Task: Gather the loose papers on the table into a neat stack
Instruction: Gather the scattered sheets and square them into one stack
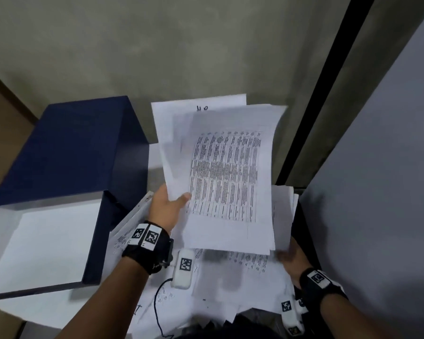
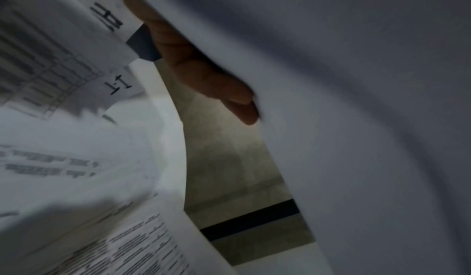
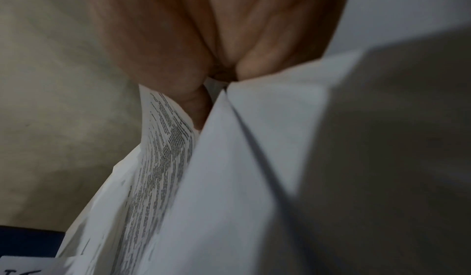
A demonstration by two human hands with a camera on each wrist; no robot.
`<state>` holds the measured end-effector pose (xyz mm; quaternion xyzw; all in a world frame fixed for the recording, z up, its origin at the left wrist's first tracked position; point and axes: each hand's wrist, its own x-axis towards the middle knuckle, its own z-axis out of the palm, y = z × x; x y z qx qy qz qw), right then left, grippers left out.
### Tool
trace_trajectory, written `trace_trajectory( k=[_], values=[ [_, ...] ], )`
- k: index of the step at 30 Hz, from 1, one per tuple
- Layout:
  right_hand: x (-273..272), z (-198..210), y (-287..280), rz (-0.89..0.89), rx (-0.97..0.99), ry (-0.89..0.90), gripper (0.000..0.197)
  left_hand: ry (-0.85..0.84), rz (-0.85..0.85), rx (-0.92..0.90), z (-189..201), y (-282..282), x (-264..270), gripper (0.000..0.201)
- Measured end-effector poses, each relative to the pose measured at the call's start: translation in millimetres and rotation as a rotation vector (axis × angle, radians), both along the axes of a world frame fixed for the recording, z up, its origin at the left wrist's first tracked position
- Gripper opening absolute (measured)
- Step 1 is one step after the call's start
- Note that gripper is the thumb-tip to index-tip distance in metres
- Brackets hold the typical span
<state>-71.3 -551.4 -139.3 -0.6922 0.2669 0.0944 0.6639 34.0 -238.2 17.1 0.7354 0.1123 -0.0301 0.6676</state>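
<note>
My left hand (image 1: 173, 200) holds a sheaf of white printed papers (image 1: 227, 172) up off the table, thumb on the front of its left edge. In the left wrist view the fingers (image 2: 224, 87) lie behind the sheaf (image 2: 356, 118). My right hand (image 1: 289, 256), blurred, is at the sheaf's lower right corner, partly hidden by it. Up close, that hand's fingers (image 3: 193, 43) pinch the papers (image 3: 229, 178). More loose printed sheets (image 1: 233, 272) lie scattered on the table under the sheaf, seen also in the left wrist view (image 2: 63, 158).
An open dark blue box (image 1: 69, 148) with a white inside (image 1: 42, 241) stands on the left of the table. A grey wall (image 1: 157, 45) is behind, and a grey panel (image 1: 377, 167) rises close on the right. A black cable (image 1: 157, 304) hangs under my left wrist.
</note>
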Motion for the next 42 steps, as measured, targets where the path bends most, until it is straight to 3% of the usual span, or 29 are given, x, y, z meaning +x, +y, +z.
trace_trajectory(
  k=[3, 5, 9, 13, 15, 19, 23, 27, 31, 34, 39, 42],
  values=[
    [4.3, 11.2, 2.6, -0.006, 0.083, 0.086, 0.045, 0.116, -0.074, 0.035, -19.6, -6.1, -2.8, 0.039],
    [8.7, 13.3, 4.0, -0.06, 0.173, 0.139, 0.031, 0.185, -0.176, 0.118, -39.2, -8.6, -6.9, 0.057],
    [4.1, 13.0, -0.7, -0.172, 0.508, 0.212, 0.052, 0.378, -0.427, 0.326, -83.9, -11.6, -22.5, 0.066],
    [3.9, 1.6, -3.0, -0.094, 0.433, 0.239, 0.058, 0.436, -0.491, 0.624, -119.0, 6.0, -38.5, 0.049],
    [4.0, -19.5, -7.6, -0.048, 0.281, 0.227, 0.07, 0.461, -0.446, 0.665, -126.0, 21.7, -41.8, 0.037],
    [3.7, -28.7, -3.0, 0.034, 0.015, 0.203, 0.053, 0.489, -0.153, 0.722, -129.8, 60.7, -46.0, 0.025],
    [4.1, -32.1, -4.9, 0.035, -0.068, 0.209, 0.055, 0.429, 0.21, 0.864, -109.1, 87.9, -53.4, 0.041],
    [5.4, -33.8, -8.8, 0.031, -0.109, 0.216, 0.054, 0.461, 0.376, 0.749, -105.0, 112.5, -48.2, 0.057],
    [7.0, -33.8, -7.2, 0.019, -0.118, 0.221, 0.054, 0.504, 0.399, 0.754, -143.5, 138.5, -39.8, 0.065],
    [6.7, -35.3, -7.3, 0.012, -0.115, 0.221, 0.056, 0.39, 0.323, 0.8, -116.0, 121.7, -48.1, 0.058],
    [6.6, -33.0, -6.5, 0.026, -0.101, 0.206, 0.055, 0.386, -0.015, 1.2, -107.7, 98.9, -60.2, 0.033],
    [4.5, -26.4, -5.6, 0.051, -0.098, 0.19, 0.053, 0.258, -0.044, 1.186, -109.7, 79.8, -62.0, 0.031]
  ],
)
